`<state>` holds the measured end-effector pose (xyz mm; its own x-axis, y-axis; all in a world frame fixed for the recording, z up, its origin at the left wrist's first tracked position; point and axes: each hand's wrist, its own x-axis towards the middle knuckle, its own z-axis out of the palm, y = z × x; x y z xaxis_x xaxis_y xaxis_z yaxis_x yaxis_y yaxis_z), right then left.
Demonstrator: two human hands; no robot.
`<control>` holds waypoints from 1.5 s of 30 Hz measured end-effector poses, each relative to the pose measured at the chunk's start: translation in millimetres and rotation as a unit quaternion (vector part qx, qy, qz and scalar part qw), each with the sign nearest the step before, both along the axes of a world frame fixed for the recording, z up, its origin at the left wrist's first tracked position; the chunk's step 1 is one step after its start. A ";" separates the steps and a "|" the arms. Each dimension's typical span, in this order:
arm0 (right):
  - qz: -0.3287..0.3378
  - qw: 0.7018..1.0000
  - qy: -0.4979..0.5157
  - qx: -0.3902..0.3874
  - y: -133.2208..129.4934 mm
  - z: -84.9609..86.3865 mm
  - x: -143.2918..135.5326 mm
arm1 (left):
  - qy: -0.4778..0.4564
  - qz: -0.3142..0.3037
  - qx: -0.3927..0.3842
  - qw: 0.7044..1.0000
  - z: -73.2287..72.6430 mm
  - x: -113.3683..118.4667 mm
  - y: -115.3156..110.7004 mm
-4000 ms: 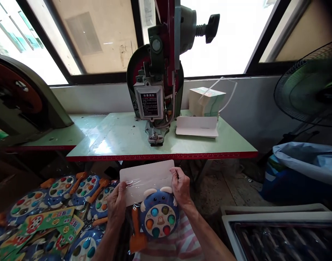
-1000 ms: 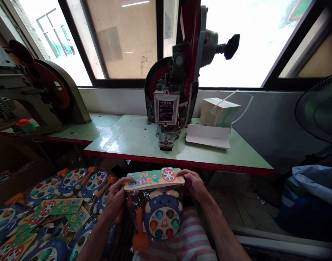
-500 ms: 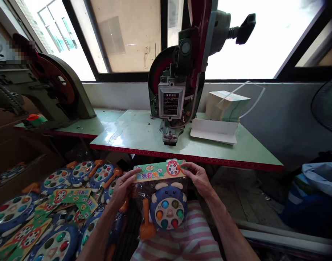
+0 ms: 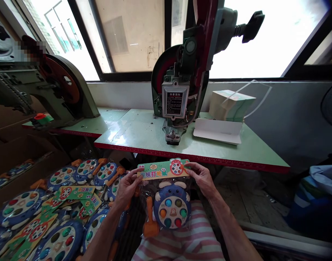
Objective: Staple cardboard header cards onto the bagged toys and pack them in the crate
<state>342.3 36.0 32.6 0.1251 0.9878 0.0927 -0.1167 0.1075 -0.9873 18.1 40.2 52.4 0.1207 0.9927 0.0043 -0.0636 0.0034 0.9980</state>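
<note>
Between my two hands hangs a printed header card [image 4: 157, 171], green and tan with large characters and a small toy picture. My left hand [image 4: 128, 184] pinches its left end, and my right hand [image 4: 200, 177] pinches the right end. Below the card is a clear bag holding a round blue animal-faced toy [image 4: 172, 205] with several coloured knobs, and an orange toy hammer [image 4: 150, 219]. The bag hangs over my striped clothing. Just beyond the card stands a stapling machine [image 4: 173, 105], its lower tip [image 4: 172, 137] above the table's front edge, apart from the card.
On the green table [image 4: 138, 127] are a folded white card piece [image 4: 218, 131] and a strapped stack of cards [image 4: 231, 105]. Several bagged toys [image 4: 59, 241] and loose header cards [image 4: 76, 192] lie at left. Another machine [image 4: 65, 83] stands at far left, a blue bag [image 4: 310, 203] at right.
The whole view has shifted slightly, so everything appears a little further right. Both hands still hold the header card in the same way.
</note>
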 end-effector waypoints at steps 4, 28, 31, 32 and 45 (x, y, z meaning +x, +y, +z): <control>-0.016 1.000 -0.002 0.006 0.4 -1.6 -0.5 | 0.018 0.027 0.014 0.999 -3.7 2.8 -2.2; -0.206 0.974 0.075 0.059 72.6 57.1 81.8 | -0.013 -0.036 0.097 0.995 57.9 110.6 143.6; -0.225 0.970 0.069 0.062 95.3 62.2 93.4 | -0.021 -0.041 0.100 0.994 64.2 126.0 173.5; -0.227 0.969 0.068 0.064 101.6 63.3 96.4 | -0.024 -0.042 0.103 0.993 65.9 129.8 180.6; -0.232 0.968 0.070 0.058 130.7 67.6 108.0 | -0.049 -0.051 0.114 0.991 68.1 140.7 209.1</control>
